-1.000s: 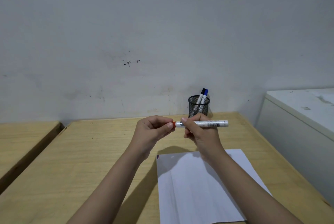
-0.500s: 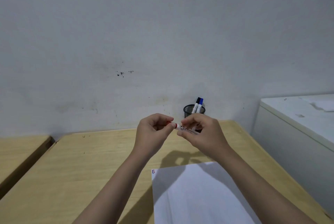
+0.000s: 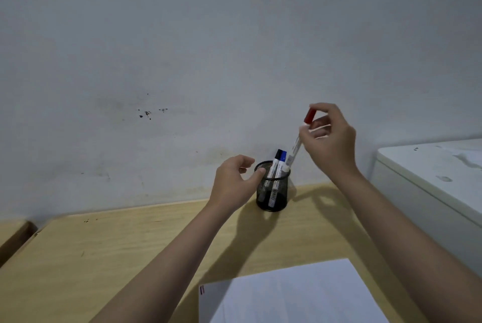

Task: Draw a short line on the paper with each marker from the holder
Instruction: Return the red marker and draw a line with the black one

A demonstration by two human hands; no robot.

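Both hands have left the space over the paper and gone to the holder, the red marker now capped and tilted into it.

The right hand (image 3: 329, 137) pinches the red marker (image 3: 297, 144) near its cap, its lower end inside the rim of the black mesh holder (image 3: 272, 193). The left hand (image 3: 233, 182), loosely curled and holding nothing, has its thumb at the rim. Black- and blue-capped markers (image 3: 278, 164) stand inside. The paper (image 3: 294, 296) lies on the table (image 3: 104, 257), a short red mark (image 3: 202, 289) at its corner.

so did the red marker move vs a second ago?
Yes. The red marker went from level above the paper to upright, its lower end entering the mesh holder, held by the right hand.
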